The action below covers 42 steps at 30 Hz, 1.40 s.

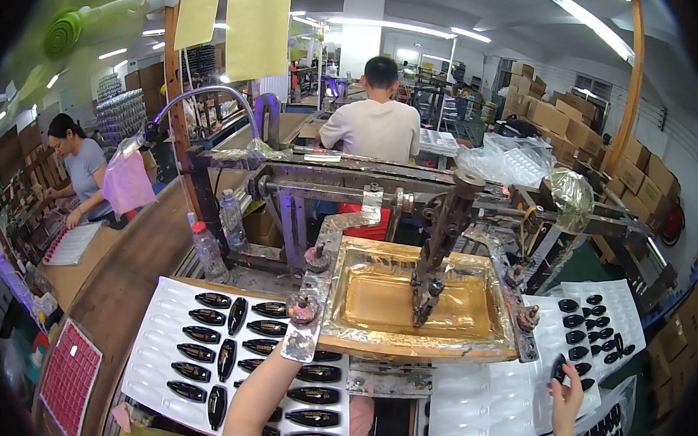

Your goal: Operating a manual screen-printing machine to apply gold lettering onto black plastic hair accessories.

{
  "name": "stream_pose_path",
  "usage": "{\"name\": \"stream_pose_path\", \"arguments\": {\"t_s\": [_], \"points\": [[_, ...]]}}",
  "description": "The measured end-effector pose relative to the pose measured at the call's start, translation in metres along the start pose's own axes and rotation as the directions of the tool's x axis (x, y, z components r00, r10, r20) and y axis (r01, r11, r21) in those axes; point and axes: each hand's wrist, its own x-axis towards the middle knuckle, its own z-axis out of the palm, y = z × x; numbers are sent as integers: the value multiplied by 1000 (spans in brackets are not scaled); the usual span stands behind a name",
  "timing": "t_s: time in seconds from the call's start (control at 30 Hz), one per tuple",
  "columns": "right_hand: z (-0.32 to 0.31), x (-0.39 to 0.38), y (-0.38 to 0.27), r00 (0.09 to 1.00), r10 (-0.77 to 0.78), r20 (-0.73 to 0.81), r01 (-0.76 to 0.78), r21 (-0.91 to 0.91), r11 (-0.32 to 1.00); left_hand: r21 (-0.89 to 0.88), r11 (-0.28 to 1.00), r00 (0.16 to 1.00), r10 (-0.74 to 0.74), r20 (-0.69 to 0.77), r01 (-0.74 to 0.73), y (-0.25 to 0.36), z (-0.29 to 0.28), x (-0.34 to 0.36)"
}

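Observation:
My right hand (568, 398) pinches a glossy black oval piece (558, 368) at its fingertips, over the white moulded tray (473, 409) on the right. Several similar black pieces lie at that tray's far right side. My left forearm (262, 392) reaches up from the lower edge to the screen-printing frame (413, 352), whose metal arm hides my left hand and fingers. Under that forearm lies another white tray (161, 350), filled with rows of black pieces bearing gold print. A brown film of ink covers the screen mesh (372, 303) inside the frame.
A red-capped bottle (209, 253) stands left of the press. At far left rests a red gridded sheet (72, 373). One person (375, 124) sits ahead, back turned; another (84, 174) works at the left bench. Cardboard boxes (642, 188) are stacked at right.

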Motion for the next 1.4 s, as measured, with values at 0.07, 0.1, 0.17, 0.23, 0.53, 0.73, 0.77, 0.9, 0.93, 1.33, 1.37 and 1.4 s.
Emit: {"name": "stream_pose_path", "arguments": {"t_s": [0.07,0.1,0.17,0.23,0.53,0.73,0.77,0.9,0.93,1.33,1.37,1.4], "points": [[22,1,-28,988,-114,106,116,-8,993,-72,994,997,-77,13,78,-7,-33,-13],[39,1,-45,961,-250,117,255,-27,967,-98,989,994,-109,1,108,-1,-63,-23],[55,0,-67,922,-272,276,303,-74,950,-99,984,985,-158,-74,150,7,-85,-34],[91,16,-81,857,-236,457,314,-103,944,-26,975,947,-220,-233,220,0,-121,-55],[185,9,-130,486,-630,606,725,123,678,-26,979,837,-186,-514,201,5,-214,-194],[199,5,-128,525,-677,515,748,100,657,4,918,768,-329,-549,397,-3,-215,-212],[201,4,-128,526,-673,520,724,142,675,-50,959,809,-262,-526,278,-5,-207,-206],[182,-2,-133,565,-614,551,682,107,724,-99,986,842,-169,-512,137,8,-176,-191],[179,-3,-134,589,-587,555,675,62,735,-66,986,827,-166,-538,154,15,-170,-189],[202,0,-153,545,-244,802,517,-93,851,-48,982,872,-185,-453,183,21,-155,-205],[202,-2,-150,564,-299,769,566,-97,818,18,986,858,-133,-496,164,19,-164,-211],[203,-2,-148,581,-354,733,611,-107,784,131,974,833,-83,-547,183,24,-176,-216]]}}
